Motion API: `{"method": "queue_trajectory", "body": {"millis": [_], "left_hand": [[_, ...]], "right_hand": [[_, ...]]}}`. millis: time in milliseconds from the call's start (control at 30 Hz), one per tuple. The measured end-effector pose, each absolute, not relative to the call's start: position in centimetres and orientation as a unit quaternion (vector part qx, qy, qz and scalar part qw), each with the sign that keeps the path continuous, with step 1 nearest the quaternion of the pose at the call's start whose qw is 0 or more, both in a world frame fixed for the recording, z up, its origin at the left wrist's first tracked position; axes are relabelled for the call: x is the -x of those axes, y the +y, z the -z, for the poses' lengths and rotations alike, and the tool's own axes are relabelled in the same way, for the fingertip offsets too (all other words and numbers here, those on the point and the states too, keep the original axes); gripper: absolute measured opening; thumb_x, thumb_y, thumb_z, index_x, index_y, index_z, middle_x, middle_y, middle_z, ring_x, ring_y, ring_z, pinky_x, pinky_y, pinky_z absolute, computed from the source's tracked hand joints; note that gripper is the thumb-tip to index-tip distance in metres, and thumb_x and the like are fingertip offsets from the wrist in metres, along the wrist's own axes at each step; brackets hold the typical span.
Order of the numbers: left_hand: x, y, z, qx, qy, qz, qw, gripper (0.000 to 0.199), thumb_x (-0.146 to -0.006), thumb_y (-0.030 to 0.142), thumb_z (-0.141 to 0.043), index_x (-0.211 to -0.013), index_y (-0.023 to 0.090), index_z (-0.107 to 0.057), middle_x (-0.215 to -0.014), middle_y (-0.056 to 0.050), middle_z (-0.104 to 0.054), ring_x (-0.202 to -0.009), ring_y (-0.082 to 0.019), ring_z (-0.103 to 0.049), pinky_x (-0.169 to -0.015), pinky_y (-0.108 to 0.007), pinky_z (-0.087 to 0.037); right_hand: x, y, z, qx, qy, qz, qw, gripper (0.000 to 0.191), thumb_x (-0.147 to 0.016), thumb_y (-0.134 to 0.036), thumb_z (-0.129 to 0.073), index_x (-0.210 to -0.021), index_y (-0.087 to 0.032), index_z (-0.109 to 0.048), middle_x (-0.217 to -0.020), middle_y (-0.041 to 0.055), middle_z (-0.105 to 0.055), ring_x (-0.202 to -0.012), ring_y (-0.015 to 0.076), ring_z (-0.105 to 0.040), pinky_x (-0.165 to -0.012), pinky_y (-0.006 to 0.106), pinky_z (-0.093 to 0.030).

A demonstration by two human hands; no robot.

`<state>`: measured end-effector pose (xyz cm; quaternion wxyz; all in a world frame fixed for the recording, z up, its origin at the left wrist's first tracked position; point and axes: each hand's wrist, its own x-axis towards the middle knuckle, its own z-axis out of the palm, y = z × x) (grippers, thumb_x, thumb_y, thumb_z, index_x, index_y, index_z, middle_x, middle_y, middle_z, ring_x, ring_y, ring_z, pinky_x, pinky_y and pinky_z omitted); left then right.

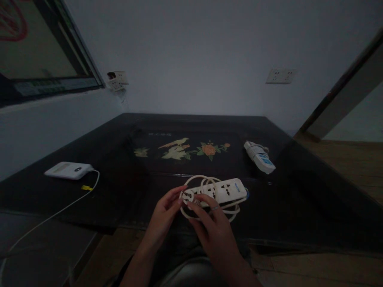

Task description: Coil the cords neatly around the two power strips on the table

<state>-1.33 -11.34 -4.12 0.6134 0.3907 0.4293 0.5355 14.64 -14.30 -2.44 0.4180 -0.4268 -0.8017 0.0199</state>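
A white power strip (236,190) lies slanted near the front edge of the dark table, its sockets facing up. Its pale cord (199,176) is looped around and over it. At the strip's left end is the cord's white plug (188,195), with its pin side showing. My left hand (166,209) pinches the plug's left edge between thumb and fingers. From the right, my right hand (214,223), a ring on one finger, closes on the plug near its cord end. Parts of the cord and strip are hidden behind my right fingers.
Another white power strip (259,157), its cord wrapped around it, lies at the right. On the left sits a white box-shaped device (69,170) with a cable running off the table (299,215). Wall sockets (280,76) are behind, and a window (44,44) is at left.
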Motion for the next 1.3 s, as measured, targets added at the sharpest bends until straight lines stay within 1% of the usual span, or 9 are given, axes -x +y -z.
{"method": "queue_trajectory", "body": {"millis": [167,267,733,800,933,1000,1067,1200,1300], "left_hand": [[1.5,-11.3,4.9,-0.37,0.416,-0.542,0.629,0.04,-0.076,0.031,-0.07,-0.113,0.018,-0.064,-0.112,-0.01,-0.068,-0.102,-0.021,-0.064,-0.089,-0.029,-0.049],[1.6,-11.7,4.7,-0.377,0.419,-0.541,0.624,0.039,-0.077,0.031,-0.069,-0.114,0.019,-0.064,-0.114,-0.009,-0.068,-0.104,-0.022,-0.063,-0.09,-0.03,-0.05],[2.5,-11.6,4.8,-0.525,0.516,-0.474,0.484,0.036,-0.083,0.037,-0.061,-0.115,0.019,-0.063,-0.12,-0.007,-0.065,-0.112,-0.024,-0.059,-0.098,-0.036,-0.044],[2.5,-11.6,4.7,-0.565,0.527,-0.458,0.44,0.032,-0.085,0.035,-0.057,-0.113,0.021,-0.064,-0.118,-0.007,-0.065,-0.111,-0.023,-0.058,-0.099,-0.036,-0.042],[2.3,-11.5,4.7,-0.645,0.532,-0.433,0.336,0.027,-0.089,0.03,-0.05,-0.109,0.021,-0.065,-0.117,-0.008,-0.061,-0.113,-0.022,-0.055,-0.1,-0.037,-0.04],[2.2,-11.3,5.1,-0.669,0.533,-0.422,0.301,0.028,-0.089,0.028,-0.048,-0.109,0.022,-0.066,-0.118,-0.008,-0.059,-0.114,-0.022,-0.053,-0.1,-0.038,-0.04],[2.1,-11.1,5.5,-0.687,0.535,-0.411,0.271,0.029,-0.088,0.025,-0.046,-0.111,0.023,-0.065,-0.121,-0.009,-0.056,-0.116,-0.023,-0.052,-0.101,-0.039,-0.04],[1.5,-11.2,5.2,-0.72,0.518,-0.403,0.223,0.038,-0.086,0.017,-0.045,-0.121,0.025,-0.059,-0.13,-0.008,-0.05,-0.123,-0.023,-0.046,-0.105,-0.042,-0.037],[0.5,-11.8,3.3,-0.753,0.481,-0.404,0.198,0.046,-0.087,0.012,-0.04,-0.129,0.027,-0.052,-0.134,-0.006,-0.049,-0.127,-0.022,-0.044,-0.111,-0.042,-0.031]], "right_hand": [[-15.8,-14.1,3.3,0.463,-0.775,0.0,0.43,0.031,-0.084,-0.014,-0.057,-0.114,-0.021,-0.057,-0.116,0.0112,-0.057,-0.118,0.0279,-0.047,-0.099,0.056,-0.042],[-16.0,-13.9,3.5,0.474,-0.772,-0.003,0.424,0.022,-0.081,-0.016,-0.062,-0.103,-0.02,-0.06,-0.117,0.0119,-0.056,-0.119,0.0299,-0.045,-0.1,0.058,-0.04],[-15.8,-14.0,3.5,0.433,-0.722,-0.067,0.535,0.013,-0.087,-0.012,-0.055,-0.094,-0.021,-0.062,-0.096,0.0054,-0.068,-0.104,0.0206,-0.059,-0.097,0.044,-0.046],[-16.2,-14.3,3.1,0.436,-0.687,-0.113,0.57,0.014,-0.087,-0.013,-0.054,-0.094,-0.022,-0.062,-0.093,0.0046,-0.069,-0.095,0.0185,-0.063,-0.092,0.04,-0.048],[-17.1,-14.7,2.6,0.443,-0.529,-0.275,0.67,0.008,-0.089,-0.019,-0.052,-0.095,-0.021,-0.058,-0.065,-0.0014,-0.065,-0.06,0.0125,-0.063,-0.065,0.027,-0.053],[-17.8,-14.7,2.6,0.419,-0.46,-0.325,0.712,0.006,-0.089,-0.025,-0.053,-0.092,-0.02,-0.056,-0.055,-0.0046,-0.059,-0.058,0.0131,-0.063,-0.069,0.03,-0.054],[-18.8,-14.7,2.9,0.408,-0.427,-0.343,0.73,0.008,-0.086,-0.027,-0.058,-0.089,-0.02,-0.057,-0.056,-0.0034,-0.06,-0.066,0.0153,-0.065,-0.077,0.036,-0.053],[-20.9,-15.5,3.6,0.433,-0.437,-0.373,0.694,0.015,-0.077,-0.026,-0.066,-0.09,-0.019,-0.064,-0.077,0.005,-0.071,-0.064,0.0166,-0.066,-0.066,0.033,-0.056],[-22.2,-16.8,3.8,0.457,-0.496,-0.368,0.64,0.008,-0.076,-0.026,-0.066,-0.081,-0.02,-0.071,-0.078,0.0066,-0.071,-0.069,0.0196,-0.068,-0.065,0.032,-0.056]]}}
